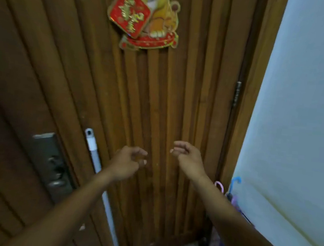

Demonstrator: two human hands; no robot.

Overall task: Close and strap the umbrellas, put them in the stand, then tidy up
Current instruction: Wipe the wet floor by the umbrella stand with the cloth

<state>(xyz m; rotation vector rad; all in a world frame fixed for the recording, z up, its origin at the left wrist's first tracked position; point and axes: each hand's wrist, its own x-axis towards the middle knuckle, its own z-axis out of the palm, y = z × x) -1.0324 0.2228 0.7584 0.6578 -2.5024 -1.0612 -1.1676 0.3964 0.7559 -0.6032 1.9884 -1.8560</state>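
1. Holding nothing in left hand point(128, 163) or right hand point(187, 156), fingers loosely curled, before door point(159, 103).
2. Finding umbrellas point(233, 199) at four o'clock, beside wall point(295, 115).
3. Risking toppled umbrellas through careless reach snagging hooked handles point(237, 180).

Hands 2: left hand point(128, 160), right hand point(185, 154). Umbrella handles 2: pink handle point(219, 185), blue handle point(236, 180). 1 door point(159, 93), 1 lock plate point(50, 162), 1 hinge point(236, 94).

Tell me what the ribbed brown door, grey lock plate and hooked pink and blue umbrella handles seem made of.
Ribbed brown door: likely varnished wood, vertical slats with soft sheen. Grey lock plate: seemingly brushed metal, dully reflective. Pink hooked umbrella handle and blue hooked umbrella handle: probably smooth plastic, brightly coloured, too small to confirm.
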